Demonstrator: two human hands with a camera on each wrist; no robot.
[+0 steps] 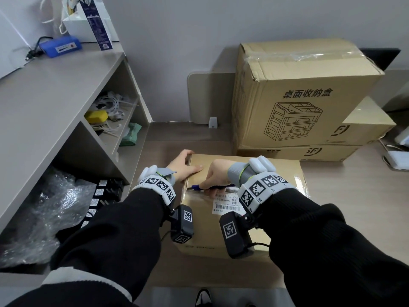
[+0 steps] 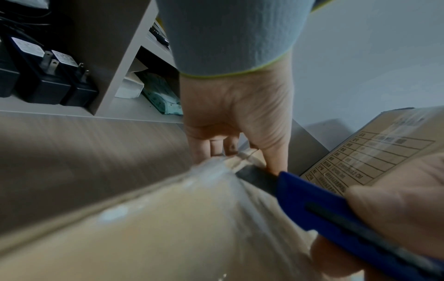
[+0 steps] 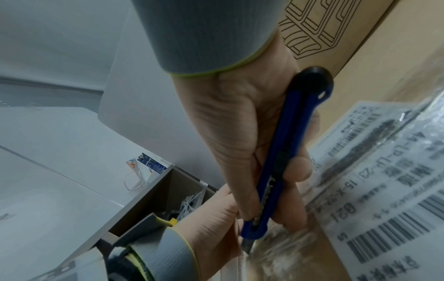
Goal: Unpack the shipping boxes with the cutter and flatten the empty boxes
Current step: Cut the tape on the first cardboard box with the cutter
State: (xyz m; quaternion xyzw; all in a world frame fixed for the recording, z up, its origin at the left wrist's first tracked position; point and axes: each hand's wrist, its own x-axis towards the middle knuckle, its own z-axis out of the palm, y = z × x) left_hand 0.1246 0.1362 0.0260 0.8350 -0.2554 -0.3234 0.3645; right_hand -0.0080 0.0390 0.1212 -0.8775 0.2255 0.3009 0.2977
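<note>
A taped brown shipping box [image 1: 203,229] lies on the wooden desk in front of me, with a white barcode label [image 1: 228,203] on its top. My left hand [image 1: 183,165] holds the box's far left corner, fingers over the edge and thumb on top. My right hand [image 1: 215,176] grips a blue cutter [image 1: 200,187]. Its blade tip sits in the tape seam at the left edge of the top. The left wrist view shows the cutter [image 2: 324,205] reaching the taped edge of the box [image 2: 144,237]. In the right wrist view the cutter [image 3: 288,152] points down beside the label [image 3: 384,171].
A big box printed with a drawer unit [image 1: 305,96] stands on flatter boxes [image 1: 309,152] behind to the right. A grey shelf unit [image 1: 55,96] on the left holds bubble wrap [image 1: 44,213], black power adapters [image 1: 97,196] and cables. A blue pack [image 1: 62,47] lies on top.
</note>
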